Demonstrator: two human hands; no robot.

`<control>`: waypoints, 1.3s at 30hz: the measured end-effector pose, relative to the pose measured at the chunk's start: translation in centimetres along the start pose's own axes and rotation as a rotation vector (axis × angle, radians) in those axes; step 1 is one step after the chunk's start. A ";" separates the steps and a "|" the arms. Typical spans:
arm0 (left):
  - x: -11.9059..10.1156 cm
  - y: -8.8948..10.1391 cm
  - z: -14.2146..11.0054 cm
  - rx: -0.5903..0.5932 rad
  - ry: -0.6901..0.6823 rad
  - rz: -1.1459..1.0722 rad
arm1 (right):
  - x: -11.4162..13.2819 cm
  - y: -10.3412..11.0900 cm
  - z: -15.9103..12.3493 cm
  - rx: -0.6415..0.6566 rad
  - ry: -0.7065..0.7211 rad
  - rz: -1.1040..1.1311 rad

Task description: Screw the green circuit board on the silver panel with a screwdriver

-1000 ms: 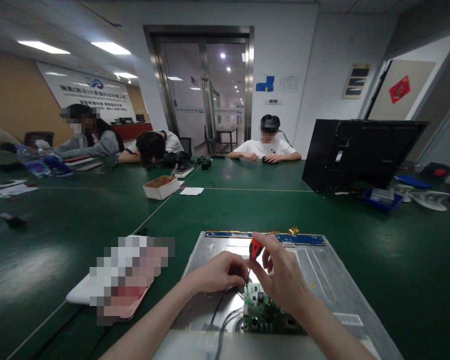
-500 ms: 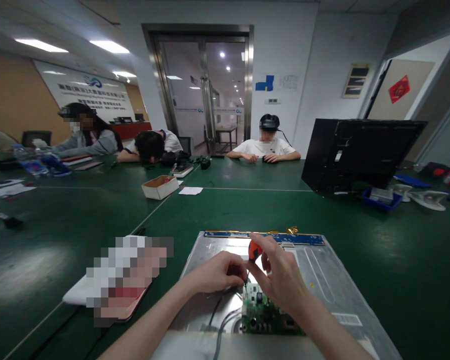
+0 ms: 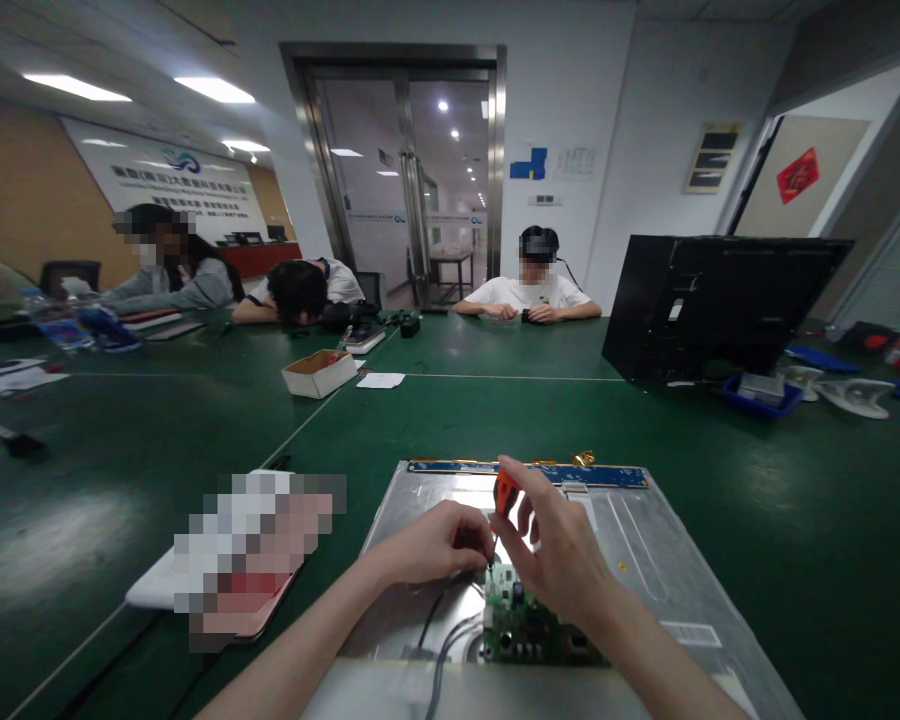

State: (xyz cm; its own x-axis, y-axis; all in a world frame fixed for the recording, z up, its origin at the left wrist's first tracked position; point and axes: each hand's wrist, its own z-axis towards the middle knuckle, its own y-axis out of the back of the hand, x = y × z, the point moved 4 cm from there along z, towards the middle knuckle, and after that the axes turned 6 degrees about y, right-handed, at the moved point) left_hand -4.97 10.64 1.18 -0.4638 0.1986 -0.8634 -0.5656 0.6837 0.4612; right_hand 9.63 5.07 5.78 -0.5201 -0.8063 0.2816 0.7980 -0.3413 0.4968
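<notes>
My right hand [image 3: 566, 535] grips a screwdriver [image 3: 505, 493] with an orange and black handle. Its thin shaft points down to the upper left corner of a green circuit board [image 3: 521, 625]. Close beside the shaft, my left hand [image 3: 446, 545] is pinched; whatever its fingertips hold is hidden. Below both hands lies a flat metal display panel [image 3: 645, 560], with the board on its near middle part. A narrow blue circuit strip [image 3: 450, 468] runs along the panel's far edge. Dark cables [image 3: 444, 655] lie left of the green board.
Left of the panel lies a pink and white blurred-out item [image 3: 270, 560]. Farther off stand a small open box [image 3: 319, 373], a black monitor [image 3: 720, 310] and a blue tray [image 3: 763, 395]. Several people sit across the green table [image 3: 555, 410].
The screwdriver's handle has turned a little in my right hand, and the fingers have shifted slightly. My left hand stays in nearly the same place.
</notes>
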 end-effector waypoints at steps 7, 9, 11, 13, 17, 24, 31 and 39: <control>0.1 0.0 0.0 -0.011 0.001 -0.016 | -0.1 0.1 0.0 0.000 0.017 -0.026; 0.3 0.0 0.0 -0.009 0.001 -0.009 | -0.1 0.1 -0.1 0.013 0.012 0.006; 0.4 -0.1 0.1 0.010 -0.004 0.000 | -0.1 0.0 -0.3 0.033 -0.005 0.033; 0.4 -0.2 0.1 0.025 -0.013 0.002 | -0.2 -0.1 -0.4 0.051 -0.023 0.046; 0.4 -0.1 0.2 0.020 -0.011 -0.003 | -0.1 -0.1 -0.3 0.023 -0.026 0.016; 0.1 0.1 0.1 0.004 -0.022 0.015 | 0.2 0.1 0.1 0.016 0.020 -0.013; 0.4 -0.2 0.2 0.020 -0.035 0.037 | 0.2 0.0 -0.3 0.068 -0.014 0.031; 0.2 0.0 0.1 -0.006 -0.012 0.033 | -0.1 -0.1 -0.2 0.002 -0.013 -0.017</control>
State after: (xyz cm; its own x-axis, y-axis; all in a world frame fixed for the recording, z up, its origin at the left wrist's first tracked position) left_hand -5.03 10.78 1.00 -0.4746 0.2293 -0.8498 -0.5544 0.6720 0.4909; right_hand 9.61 5.07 5.55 -0.5377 -0.7940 0.2835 0.7882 -0.3541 0.5033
